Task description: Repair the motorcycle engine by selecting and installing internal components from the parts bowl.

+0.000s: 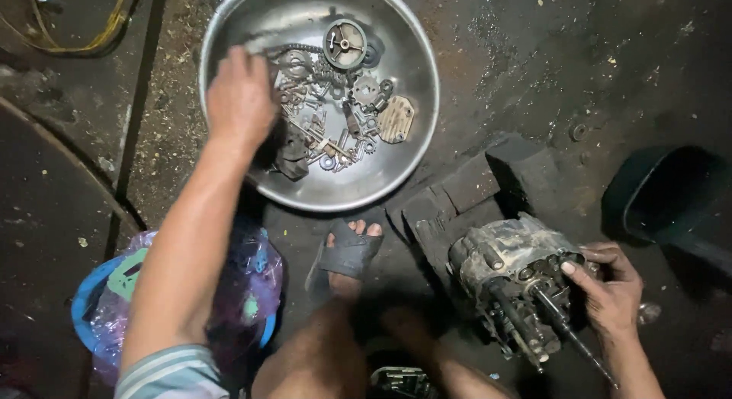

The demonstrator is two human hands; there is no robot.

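Seen from above, a person squats on a dark, greasy workshop floor (534,63). Their left hand (240,101) reaches into a wide, shallow metal bowl (415,101) and dips, fingers down, among the loose parts (335,128) heaped in it: bolts, small gears, a chain, a round wheel-like piece and a flat tan plate. The fingers are hidden behind the back of the hand, so it cannot be told whether they have closed on anything. The right hand (610,288) is curled around the side of a grimy engine casing (511,281), steadying it where it lies tilted against a dark block (465,193); bare shafts stick out of the casing toward the viewer. Judging by the many pieces lying in the bowl and the exposed shafts, the engine appears well stripped down, with much left apart. A sandalled foot (351,254) rests between bowl and engine, just below the bowl's rim. Room is tight: a plastic bag of coloured gaskets (252,284) sits under the left forearm, a dark tub (671,193) stands near the engine on the right, and yellow cable (99,33) lies at the upper left.
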